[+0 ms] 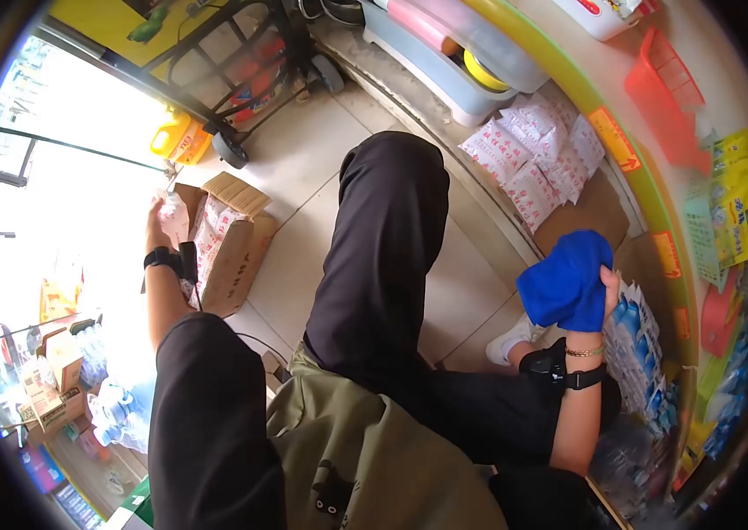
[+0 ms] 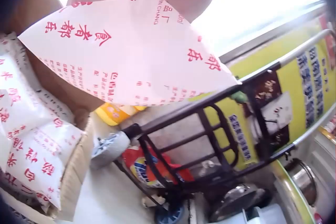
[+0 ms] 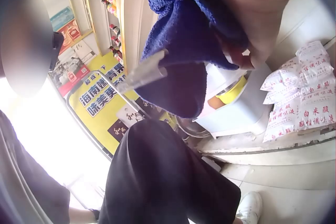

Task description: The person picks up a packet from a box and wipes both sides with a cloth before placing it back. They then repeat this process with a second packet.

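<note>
My left hand [image 1: 157, 231] grips a white seasoning packet [image 2: 131, 50] with red print, holding it beside an open cardboard box [image 1: 243, 258] on the floor. More packets of the same kind [image 2: 37, 140] fill that box. On the other side, my right hand [image 1: 610, 290] holds a bunched blue cloth [image 1: 568, 278], its fingers curled at the cloth's edge. In the right wrist view the cloth [image 3: 181, 40] hangs down from the hand.
Several matching packets [image 1: 542, 163] are stacked on the low shelf at right, near a grey plastic bin [image 1: 427, 66]. A black hand trolley [image 1: 246, 71] and a yellow jug [image 1: 181, 137] stand ahead. My knee [image 1: 392, 177] rises between the box and the shelf.
</note>
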`<control>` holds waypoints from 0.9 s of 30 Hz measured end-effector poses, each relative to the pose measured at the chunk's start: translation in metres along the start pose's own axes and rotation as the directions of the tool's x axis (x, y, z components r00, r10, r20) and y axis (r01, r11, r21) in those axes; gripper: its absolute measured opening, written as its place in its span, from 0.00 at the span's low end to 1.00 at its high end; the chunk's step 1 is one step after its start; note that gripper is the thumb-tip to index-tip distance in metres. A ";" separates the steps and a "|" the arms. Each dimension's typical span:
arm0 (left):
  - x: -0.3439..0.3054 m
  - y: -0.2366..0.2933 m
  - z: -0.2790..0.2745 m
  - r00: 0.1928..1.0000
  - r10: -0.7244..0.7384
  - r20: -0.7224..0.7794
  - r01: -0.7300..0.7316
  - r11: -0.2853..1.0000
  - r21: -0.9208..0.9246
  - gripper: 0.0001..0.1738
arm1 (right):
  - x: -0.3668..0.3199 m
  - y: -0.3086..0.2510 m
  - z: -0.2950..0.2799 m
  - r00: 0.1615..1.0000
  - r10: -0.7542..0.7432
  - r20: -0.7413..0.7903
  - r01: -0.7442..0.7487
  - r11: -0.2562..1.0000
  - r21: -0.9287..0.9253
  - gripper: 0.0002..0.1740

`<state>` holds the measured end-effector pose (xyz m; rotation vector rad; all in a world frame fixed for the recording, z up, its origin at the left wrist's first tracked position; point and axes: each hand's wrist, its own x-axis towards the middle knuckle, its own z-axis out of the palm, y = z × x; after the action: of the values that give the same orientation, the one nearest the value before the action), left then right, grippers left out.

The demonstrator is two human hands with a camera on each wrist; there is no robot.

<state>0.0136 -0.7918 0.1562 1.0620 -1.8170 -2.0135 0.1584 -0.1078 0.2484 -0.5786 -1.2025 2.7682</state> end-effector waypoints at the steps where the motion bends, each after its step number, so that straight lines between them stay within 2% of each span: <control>1: 0.024 -0.021 -0.018 0.996 -0.089 0.026 0.090 0.995 -0.039 0.37 | 0.000 0.002 -0.004 1.000 0.003 -0.005 -0.003 1.000 0.000 0.33; 3: 0.047 -0.035 -0.036 0.963 -0.270 -0.008 0.270 0.962 0.023 0.37 | 0.002 0.004 -0.017 1.000 0.004 0.028 -0.007 0.995 0.100 0.33; 5: 0.086 -0.080 -0.059 0.945 -0.131 -0.300 0.250 0.880 0.404 0.37 | 0.001 -0.003 -0.022 0.998 0.012 0.064 -0.022 0.987 0.159 0.34; 6: 0.054 -0.060 -0.040 0.943 -0.093 -0.318 0.279 0.741 0.611 0.41 | 0.001 -0.007 -0.024 0.995 0.013 0.104 -0.034 0.978 0.207 0.34; 7: 0.036 -0.049 -0.027 0.952 0.000 -0.305 0.248 0.581 0.775 0.42 | 0.002 -0.009 -0.028 0.995 0.011 0.100 -0.032 0.977 0.209 0.34; 9: 0.036 -0.053 -0.026 0.983 0.086 -0.165 0.117 0.407 0.906 0.40 | 0.005 -0.012 -0.032 0.994 -0.014 0.106 0.004 0.995 0.097 0.33; 10: 0.038 -0.053 -0.025 0.983 0.084 -0.161 0.114 0.403 0.908 0.40 | 0.005 -0.012 -0.032 0.995 -0.015 0.101 0.005 0.995 0.098 0.33; 12: 0.030 -0.043 -0.009 0.979 0.173 -0.105 0.065 0.220 0.973 0.46 | 0.003 -0.012 -0.019 0.999 -0.036 0.038 0.033 0.996 0.083 0.34; 13: 0.093 -0.074 -0.045 0.995 0.097 0.027 -0.049 0.230 0.972 0.48 | 0.002 -0.012 -0.010 0.999 -0.038 0.033 0.035 0.996 0.083 0.34; 14: 0.107 -0.069 -0.046 0.987 0.061 0.147 -0.157 0.217 0.963 0.46 | 0.001 -0.011 -0.001 0.995 -0.081 -0.056 0.081 0.997 -0.009 0.34; 15: 0.107 -0.061 -0.033 0.964 0.023 0.266 -0.265 0.207 0.942 0.44 | 0.001 -0.012 0.003 0.981 -0.131 -0.142 0.117 0.988 -0.102 0.35; 17: 0.102 -0.040 0.012 0.936 0.043 0.348 -0.351 0.157 0.923 0.39 | 0.001 -0.018 0.003 0.984 -0.126 -0.125 0.122 0.992 -0.035 0.35; 18: 0.124 -0.031 0.014 0.863 -0.119 0.491 -0.501 -0.071 0.863 0.34 | 0.001 -0.021 0.001 0.987 -0.122 -0.103 0.126 0.992 0.032 0.35; 19: 0.094 0.000 0.050 0.917 -0.075 0.392 -0.380 0.140 0.914 0.32 | 0.002 -0.023 -0.002 0.983 -0.139 -0.123 0.144 0.989 0.038 0.35; 20: 0.048 0.034 0.094 0.881 -0.131 0.455 -0.438 0.136 0.889 0.31 | 0.003 -0.026 -0.008 0.993 -0.104 0.050 0.094 0.983 0.160 0.36; 21: 0.001 0.065 0.136 0.833 -0.189 0.520 -0.502 0.134 0.854 0.29 | 0.003 -0.032 -0.014 0.970 -0.097 0.223 0.035 0.964 0.265 0.36; 23: -0.065 0.103 0.194 0.592 -0.113 0.798 -0.762 0.245 0.599 0.25 | 0.006 -0.041 -0.012 0.920 -0.185 0.346 0.064 0.941 0.333 0.36; 24: -0.097 0.116 0.221 0.470 -0.072 0.880 -0.817 0.341 0.465 0.24 | 0.007 -0.045 -0.011 0.892 -0.240 0.383 0.036 0.883 0.468 0.37; 25: -0.131 0.127 0.246 0.345 -0.022 0.938 -0.843 0.432 0.320 0.23 | 0.007 -0.050 -0.012 0.909 -0.281 0.307 0.111 0.875 0.471 0.36; 26: -0.176 0.141 0.271 0.246 -0.047 0.968 -0.843 0.482 0.237 0.22 | 0.004 -0.057 0.002 0.939 -0.333 0.092 0.294 0.910 0.291 0.36; 27: -0.219 0.150 0.292 0.149 -0.066 0.987 -0.831 0.533 0.161 0.21 | 0.000 -0.066 0.016 0.907 -0.404 -0.116 0.414 0.908 0.072 0.35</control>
<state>-0.0610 -0.4652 0.3659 -1.1115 -3.1048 -1.4318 0.1469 -0.0736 0.3055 -0.3928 -1.0245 2.3960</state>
